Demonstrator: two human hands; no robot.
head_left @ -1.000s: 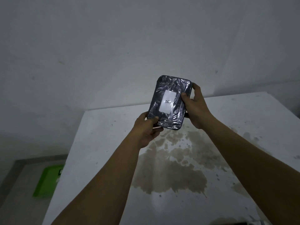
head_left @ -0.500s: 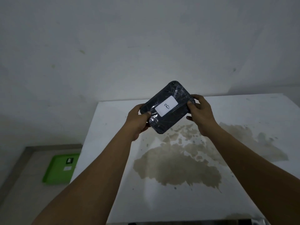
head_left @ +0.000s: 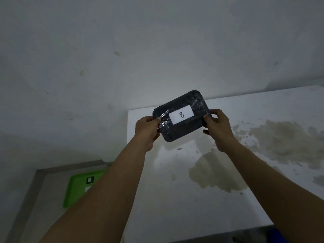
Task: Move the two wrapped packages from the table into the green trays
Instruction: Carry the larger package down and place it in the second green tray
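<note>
A dark package wrapped in clear film, with a white label marked "B", is held in the air above the table's far left corner. My left hand grips its left end and my right hand grips its right end. The package lies nearly level, label facing me. A green tray rests on the floor at the lower left, partly hidden behind my left forearm; it carries small labels. Only this one package and one tray are in view.
A white table with large brownish stains stands to the right, against a pale wall. Its left edge runs down beside the floor where the tray lies. A grey skirting strip borders the floor.
The package has turned from upright to nearly level, so the label reads "B". The view has swung left, showing more of the floor and the green tray.
</note>
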